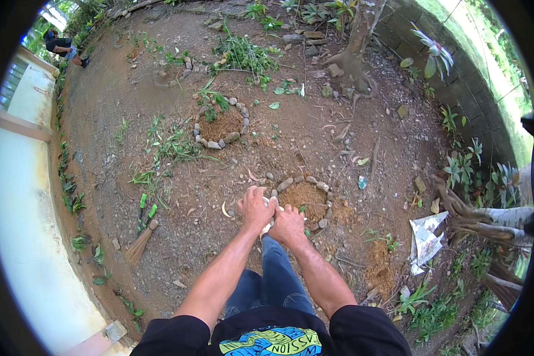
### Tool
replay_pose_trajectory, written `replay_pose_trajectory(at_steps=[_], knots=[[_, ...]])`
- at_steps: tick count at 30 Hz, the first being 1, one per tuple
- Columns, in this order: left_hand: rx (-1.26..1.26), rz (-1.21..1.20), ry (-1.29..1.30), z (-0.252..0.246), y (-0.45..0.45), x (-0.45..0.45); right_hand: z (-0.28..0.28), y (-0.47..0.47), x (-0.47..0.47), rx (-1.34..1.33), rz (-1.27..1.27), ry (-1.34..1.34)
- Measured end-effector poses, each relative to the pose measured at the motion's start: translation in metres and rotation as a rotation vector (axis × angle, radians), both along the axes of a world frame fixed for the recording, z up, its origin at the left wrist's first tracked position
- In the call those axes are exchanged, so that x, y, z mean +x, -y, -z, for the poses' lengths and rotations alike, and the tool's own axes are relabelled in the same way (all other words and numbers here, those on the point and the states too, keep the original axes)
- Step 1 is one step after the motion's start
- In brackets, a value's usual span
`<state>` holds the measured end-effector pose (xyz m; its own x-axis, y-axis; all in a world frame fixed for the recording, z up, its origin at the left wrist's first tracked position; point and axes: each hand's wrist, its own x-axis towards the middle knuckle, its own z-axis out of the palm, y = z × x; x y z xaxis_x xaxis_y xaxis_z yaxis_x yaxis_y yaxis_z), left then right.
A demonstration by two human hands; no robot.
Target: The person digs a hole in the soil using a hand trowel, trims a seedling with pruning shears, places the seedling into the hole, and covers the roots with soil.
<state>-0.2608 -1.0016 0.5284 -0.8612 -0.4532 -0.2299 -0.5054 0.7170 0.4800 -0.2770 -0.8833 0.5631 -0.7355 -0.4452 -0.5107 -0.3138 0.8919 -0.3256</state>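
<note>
My left hand (256, 208) and my right hand (288, 224) are close together in front of my legs, fingers bent and pointing down. Parts of a whitish thing (266, 201) show between and beside the fingers; whether it is my shoe or something held is hidden. Under my hands runs the leg of my blue jeans (278, 260). Just beyond and to the right lies a ring of stones (285, 184) around loose brown soil (305, 198). A small green sprig (302, 208) shows at its near-left side, close to my right fingertips.
A second stone ring (214, 145) with leafy cuttings lies farther off. Green-handled shears (142, 207) and a whisk broom (142, 244) lie left. Trees (360, 40), a block wall (465, 95) and a crumpled sheet (425, 242) are right. A person (66, 48) is far left, beside a building (26, 213).
</note>
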Motion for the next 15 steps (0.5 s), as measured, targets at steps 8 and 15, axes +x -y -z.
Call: replay_pose_trajectory(at_steps=[8, 15], knots=[[0.058, -0.138, 0.004, 0.020, 0.140, -0.108, 0.005, 0.100, -0.146, 0.110, -0.027, 0.169], [0.238, -0.197, -0.090, 0.050, 0.222, -0.252, 0.029, 0.165, -0.291, -0.036, 0.268, 0.235]])
